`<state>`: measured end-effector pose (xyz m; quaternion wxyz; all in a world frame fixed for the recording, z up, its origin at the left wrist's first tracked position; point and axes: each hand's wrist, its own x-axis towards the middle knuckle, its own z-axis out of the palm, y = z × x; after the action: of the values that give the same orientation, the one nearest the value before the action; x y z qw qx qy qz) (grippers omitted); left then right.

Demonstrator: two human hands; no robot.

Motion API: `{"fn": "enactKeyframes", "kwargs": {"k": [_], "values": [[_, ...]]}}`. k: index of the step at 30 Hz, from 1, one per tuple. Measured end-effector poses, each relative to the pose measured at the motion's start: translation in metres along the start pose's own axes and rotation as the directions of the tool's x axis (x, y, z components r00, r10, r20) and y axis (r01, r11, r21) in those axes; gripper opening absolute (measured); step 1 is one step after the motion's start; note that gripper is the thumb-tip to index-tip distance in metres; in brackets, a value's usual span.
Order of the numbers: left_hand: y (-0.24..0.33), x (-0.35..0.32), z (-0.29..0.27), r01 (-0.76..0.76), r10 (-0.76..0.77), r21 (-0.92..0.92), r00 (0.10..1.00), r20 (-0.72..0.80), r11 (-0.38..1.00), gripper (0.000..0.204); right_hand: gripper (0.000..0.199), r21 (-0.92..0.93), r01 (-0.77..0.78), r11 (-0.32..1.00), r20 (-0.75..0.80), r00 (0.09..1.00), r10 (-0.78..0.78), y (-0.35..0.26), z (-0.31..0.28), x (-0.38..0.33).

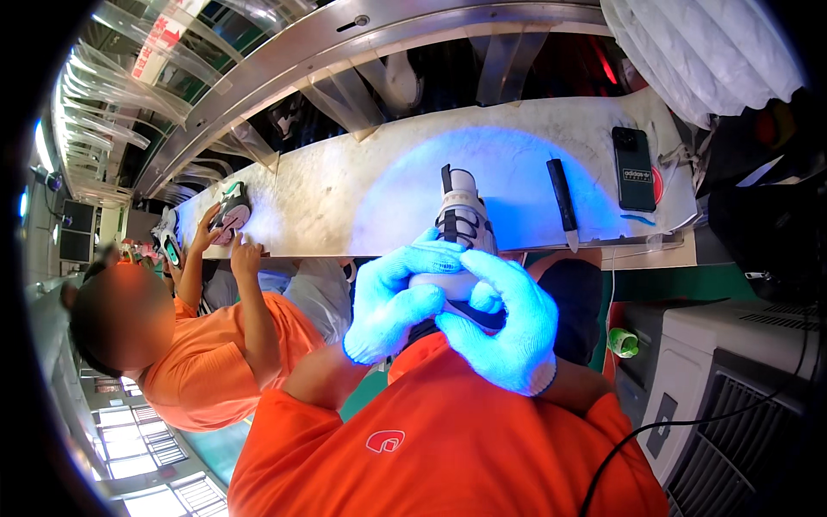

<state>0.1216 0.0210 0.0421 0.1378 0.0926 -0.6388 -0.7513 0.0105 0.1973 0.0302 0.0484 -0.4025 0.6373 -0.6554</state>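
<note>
Orange shirt (pixel 448 422) foremost, both gloved grips (pixel 510 323) hold one sneaker (pixel 463 226).

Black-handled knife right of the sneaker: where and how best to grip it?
Probably the middle of its black handle, from above, with the right hand once off the sneaker: the slim handle lies flat, blade pointing toward the wearer.

two gloves (pixel 388 297) (pixel 517 323), one shoe (pixel 463 220) between them, one phone (pixel 634 164), one black tool (pixel 561 191)
</note>
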Motion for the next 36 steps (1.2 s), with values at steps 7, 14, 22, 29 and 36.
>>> {"fn": "enactKeyframes", "kwargs": {"k": [7,14,22,29,36], "values": [[0.014,0.006,0.005,0.142,-0.137,-0.143,0.990,0.047,0.980,0.059,0.077,-0.024,-0.033,0.999,-0.001,0.999,0.033,-0.006,-0.003,-0.003],[-0.001,0.006,-0.006,0.004,0.000,-0.062,0.997,0.072,0.998,0.062,0.080,-0.103,-0.043,0.994,-0.032,0.999,0.040,-0.002,-0.001,-0.001],[0.003,0.013,-0.022,-0.014,0.005,0.078,0.993,0.115,0.997,0.061,0.070,-0.140,0.008,0.990,0.018,1.000,-0.005,0.008,-0.002,0.010],[-0.001,0.019,-0.036,-0.050,0.039,0.083,0.990,0.134,0.995,0.061,0.067,-0.114,0.046,0.992,0.025,0.999,-0.044,0.020,0.006,0.016],[0.011,0.010,-0.039,0.112,-0.111,-0.015,0.992,0.064,0.994,0.059,0.064,-0.145,0.126,0.981,-0.041,0.990,-0.134,0.026,0.025,0.018]]}}
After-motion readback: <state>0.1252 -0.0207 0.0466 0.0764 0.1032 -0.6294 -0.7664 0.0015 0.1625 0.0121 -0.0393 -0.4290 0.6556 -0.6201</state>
